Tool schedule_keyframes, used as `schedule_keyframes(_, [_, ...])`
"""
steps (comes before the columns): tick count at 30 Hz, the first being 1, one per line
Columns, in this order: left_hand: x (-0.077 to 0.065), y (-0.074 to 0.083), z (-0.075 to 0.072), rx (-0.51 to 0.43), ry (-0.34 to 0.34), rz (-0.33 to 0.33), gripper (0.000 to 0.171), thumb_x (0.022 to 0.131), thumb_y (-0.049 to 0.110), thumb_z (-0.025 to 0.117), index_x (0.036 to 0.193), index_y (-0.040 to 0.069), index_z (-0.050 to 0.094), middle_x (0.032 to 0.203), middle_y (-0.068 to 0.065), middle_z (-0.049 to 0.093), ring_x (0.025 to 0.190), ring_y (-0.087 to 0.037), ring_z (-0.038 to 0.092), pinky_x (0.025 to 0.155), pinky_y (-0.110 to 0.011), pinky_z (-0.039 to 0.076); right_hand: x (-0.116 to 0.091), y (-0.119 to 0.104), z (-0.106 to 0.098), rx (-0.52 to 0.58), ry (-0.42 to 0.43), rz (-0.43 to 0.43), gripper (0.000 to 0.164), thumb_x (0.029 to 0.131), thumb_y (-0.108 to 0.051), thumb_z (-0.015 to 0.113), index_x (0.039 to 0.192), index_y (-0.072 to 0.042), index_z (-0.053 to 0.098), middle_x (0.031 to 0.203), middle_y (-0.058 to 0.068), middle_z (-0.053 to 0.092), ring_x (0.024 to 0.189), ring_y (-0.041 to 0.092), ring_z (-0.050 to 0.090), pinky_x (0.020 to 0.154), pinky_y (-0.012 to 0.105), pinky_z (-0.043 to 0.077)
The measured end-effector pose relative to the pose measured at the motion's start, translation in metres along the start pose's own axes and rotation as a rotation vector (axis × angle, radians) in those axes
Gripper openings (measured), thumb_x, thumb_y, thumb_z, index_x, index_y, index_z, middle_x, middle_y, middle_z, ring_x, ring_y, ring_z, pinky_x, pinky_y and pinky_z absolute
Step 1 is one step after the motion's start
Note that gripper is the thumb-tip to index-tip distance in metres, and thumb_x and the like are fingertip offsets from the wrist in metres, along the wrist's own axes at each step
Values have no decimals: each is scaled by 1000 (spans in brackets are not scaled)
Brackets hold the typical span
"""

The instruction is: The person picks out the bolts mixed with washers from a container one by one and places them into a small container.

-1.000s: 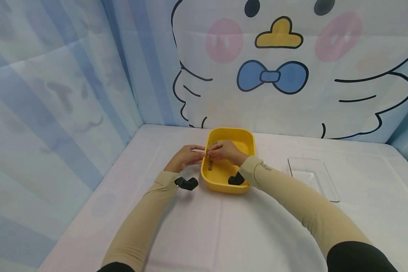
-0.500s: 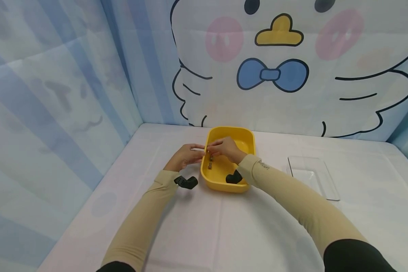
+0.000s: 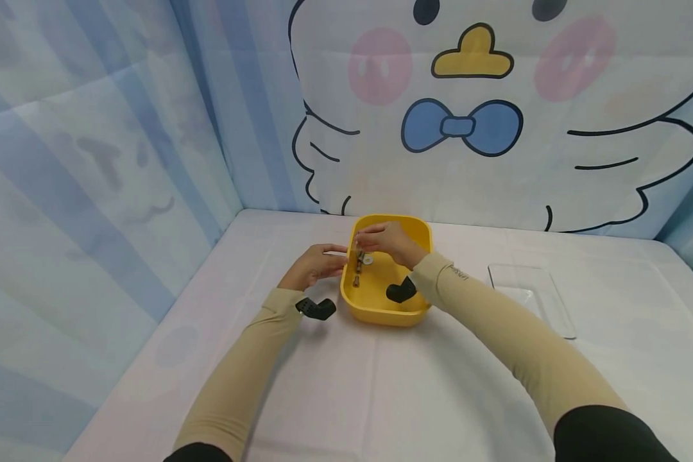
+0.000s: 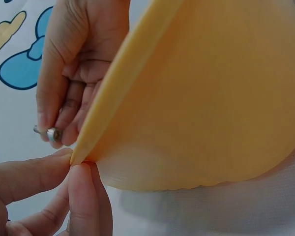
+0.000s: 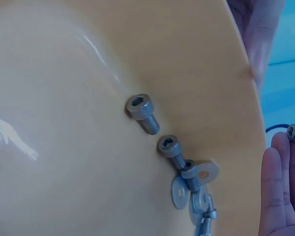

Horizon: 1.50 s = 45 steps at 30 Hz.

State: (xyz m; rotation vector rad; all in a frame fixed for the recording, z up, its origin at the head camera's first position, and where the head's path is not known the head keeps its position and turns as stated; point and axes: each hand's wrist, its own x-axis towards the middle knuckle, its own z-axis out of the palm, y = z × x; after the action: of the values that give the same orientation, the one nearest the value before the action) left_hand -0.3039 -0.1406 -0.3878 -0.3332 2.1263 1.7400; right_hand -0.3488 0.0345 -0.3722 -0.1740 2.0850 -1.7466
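Note:
My left hand (image 3: 316, 268) pinches the left rim of a yellow tray (image 3: 385, 317) between thumb and fingers, seen close in the left wrist view. Over the tray's left side, my right hand (image 3: 388, 242) holds a small metal socket-head bolt (image 4: 54, 134) at its fingertips; its head also shows at the right edge of the right wrist view. Below, along the tray's left wall, lie more socket-head bolts (image 5: 140, 107) and several flat washers (image 5: 180, 192), partly piled on one another. One pale washer (image 3: 367, 260) shows just under the right hand.
A clear plastic tray (image 3: 532, 301) lies on the white tablecloth to the right. Behind the table hangs a curtain printed with a cartoon character (image 3: 462, 186), and a blue striped curtain (image 3: 121, 160) stands at the left.
My right hand has risen from the tray's left wall and moved slightly away, uncovering bolts and a washer. The left hand stays at the rim.

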Motion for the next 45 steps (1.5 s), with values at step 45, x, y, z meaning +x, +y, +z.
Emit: schedule_keyframes(45, [-2, 0, 0, -56, -15, -4, 45, 89, 7, 63, 132, 7, 51, 126, -16, 59, 86, -11, 63, 84, -23, 55, -58, -33, -37, -122, -7, -51, 37, 89, -15, 65, 120, 4, 61, 103, 8, 69, 107, 29, 64, 90, 33, 53])
